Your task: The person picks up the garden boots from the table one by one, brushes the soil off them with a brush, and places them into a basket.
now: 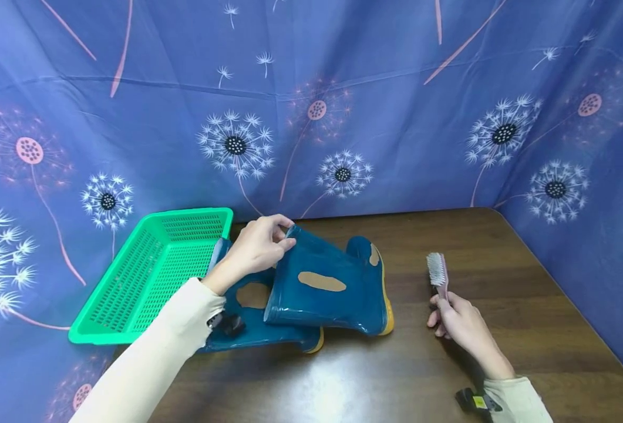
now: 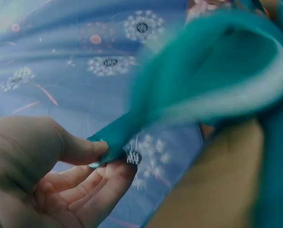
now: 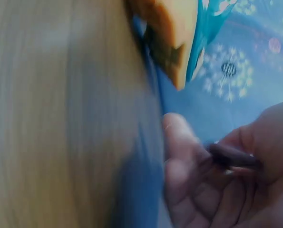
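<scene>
My left hand [image 1: 258,244] pinches the upper edge of a blue rubber boot [image 1: 311,302], with the thumb and fingers on either side of its rim. The boot lies on its side, with a tan oval patch on its shaft and a yellow sole pointing right. In the left wrist view, the boot's pinched rim [image 2: 118,137] stretches toward its blurred opening. Partly beneath it lies a second blue boot [image 1: 274,335] with a similar patch. Off to the right, my right hand [image 1: 464,326] grips a scrub brush [image 1: 437,270] by its handle, pale bristles upward.
A green plastic basket [image 1: 107,339] stands left of the boots, its right side close to the second boot. Everything rests on a dark wooden table [image 1: 411,376]. A blue dandelion-print cloth [image 1: 396,117] hangs behind and at the sides.
</scene>
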`<act>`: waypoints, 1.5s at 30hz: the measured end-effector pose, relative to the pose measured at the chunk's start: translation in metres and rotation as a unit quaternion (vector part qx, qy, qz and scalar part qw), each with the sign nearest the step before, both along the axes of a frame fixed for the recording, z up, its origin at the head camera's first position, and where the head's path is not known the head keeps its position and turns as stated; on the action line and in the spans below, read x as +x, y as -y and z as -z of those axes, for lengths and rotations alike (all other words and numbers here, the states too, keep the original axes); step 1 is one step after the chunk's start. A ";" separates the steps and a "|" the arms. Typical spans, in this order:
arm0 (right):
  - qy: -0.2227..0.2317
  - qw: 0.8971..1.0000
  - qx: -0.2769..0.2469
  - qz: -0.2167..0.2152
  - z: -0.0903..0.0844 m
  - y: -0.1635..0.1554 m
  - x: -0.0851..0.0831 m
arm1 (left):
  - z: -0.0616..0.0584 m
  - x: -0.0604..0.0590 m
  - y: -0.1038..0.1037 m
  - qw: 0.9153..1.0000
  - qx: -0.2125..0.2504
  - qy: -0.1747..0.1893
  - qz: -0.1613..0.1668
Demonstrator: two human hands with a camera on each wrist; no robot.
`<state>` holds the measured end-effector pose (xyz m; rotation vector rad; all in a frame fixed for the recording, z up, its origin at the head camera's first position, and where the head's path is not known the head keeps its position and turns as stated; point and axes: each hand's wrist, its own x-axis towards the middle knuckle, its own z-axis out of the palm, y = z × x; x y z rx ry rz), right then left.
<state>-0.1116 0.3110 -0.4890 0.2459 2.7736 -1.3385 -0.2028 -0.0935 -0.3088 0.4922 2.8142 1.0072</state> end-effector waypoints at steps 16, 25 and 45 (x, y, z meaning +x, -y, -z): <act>-0.169 0.985 0.040 0.014 -0.035 0.105 0.023 | 0.046 -0.006 0.044 0.998 0.059 0.011 -0.036; -0.226 0.973 0.048 -0.002 -0.035 0.161 0.037 | 0.055 -0.009 0.042 0.997 0.059 0.006 -0.046; -0.276 0.958 0.060 -0.047 -0.043 0.214 0.041 | 0.084 -0.004 0.042 0.986 0.134 -0.085 -0.043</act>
